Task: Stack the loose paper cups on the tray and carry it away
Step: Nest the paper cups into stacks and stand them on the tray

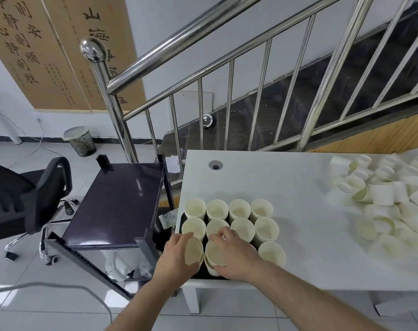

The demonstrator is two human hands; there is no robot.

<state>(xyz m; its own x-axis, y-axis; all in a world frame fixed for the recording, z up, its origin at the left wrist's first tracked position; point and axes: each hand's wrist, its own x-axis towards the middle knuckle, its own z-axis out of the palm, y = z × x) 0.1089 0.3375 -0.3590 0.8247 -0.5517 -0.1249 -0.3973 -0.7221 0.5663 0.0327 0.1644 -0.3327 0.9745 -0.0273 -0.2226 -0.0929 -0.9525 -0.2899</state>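
Our left hand curls round a tilted cup; our right hand grips a near stack. Cream paper cups stand stacked in rows on the dark tray at the table's near-left corner; loose cups lie far right.

— Where does your one view sit?
— On your head, wide-angle, looking forward and down, close over the near left corner of the white rectangular tabletop.
— And farther out?
— It faces the shiny steel stair railing; no second view shares anything.
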